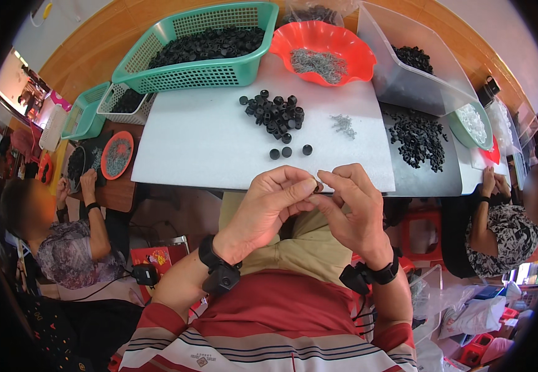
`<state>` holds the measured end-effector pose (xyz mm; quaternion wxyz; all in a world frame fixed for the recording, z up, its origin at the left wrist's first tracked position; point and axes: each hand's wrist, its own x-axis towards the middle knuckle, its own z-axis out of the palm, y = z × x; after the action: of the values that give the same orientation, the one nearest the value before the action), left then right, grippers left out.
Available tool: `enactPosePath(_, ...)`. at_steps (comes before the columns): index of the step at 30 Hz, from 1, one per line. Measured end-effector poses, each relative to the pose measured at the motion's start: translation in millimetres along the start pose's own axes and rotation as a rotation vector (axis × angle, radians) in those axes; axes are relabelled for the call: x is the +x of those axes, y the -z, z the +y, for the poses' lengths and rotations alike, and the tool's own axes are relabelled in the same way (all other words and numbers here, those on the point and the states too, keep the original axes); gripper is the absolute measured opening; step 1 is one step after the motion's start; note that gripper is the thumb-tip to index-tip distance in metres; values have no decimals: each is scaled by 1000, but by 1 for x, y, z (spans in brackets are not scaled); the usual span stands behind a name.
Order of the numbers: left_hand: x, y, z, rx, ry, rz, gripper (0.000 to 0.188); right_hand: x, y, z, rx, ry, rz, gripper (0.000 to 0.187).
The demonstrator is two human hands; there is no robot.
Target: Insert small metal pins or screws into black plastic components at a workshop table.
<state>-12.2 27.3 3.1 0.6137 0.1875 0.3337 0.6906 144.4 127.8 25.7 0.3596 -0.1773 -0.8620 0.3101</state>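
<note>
Over the front edge of the white table, my left hand (pixel 278 198) and my right hand (pixel 354 208) meet at the fingertips. Between them is a small dark piece (pixel 318 185), mostly covered by the fingers; its exact kind does not show. Both hands are closed in a pinch around it. Just beyond them lie several loose round black caps (pixel 287 152), and farther back a heap of similar black caps (pixel 275 115). To the right of that heap is a small pile of thin metal pins or screws (pixel 342 126).
At the back stand a green basket (pixel 197 77) of black parts, a red scalloped bowl (pixel 362 59) of metal pieces and a clear bin (pixel 405 93). Small black parts (pixel 417 139) spread over a dark surface at right. Other people (pixel 73 248) sit on both sides.
</note>
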Motion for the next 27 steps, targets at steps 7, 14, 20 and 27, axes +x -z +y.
enactPosePath(7, -1, -3, 0, -17, 24, -28, 12, -1, 0, 1, -64, 30, -3, 38)
enactPosePath(14, -3, -11, 2, -90, 24, -18, 18, -1, -3, -1, 31, -16, 27, 36)
enactPosePath(20, -3, -8, -1, -113, 52, 20, 26, -3, -4, 6, 128, -30, 64, 31)
enactPosePath(27, -1, -7, -4, -104, 49, 17, 25, -5, -7, 10, 141, 2, 115, 24)
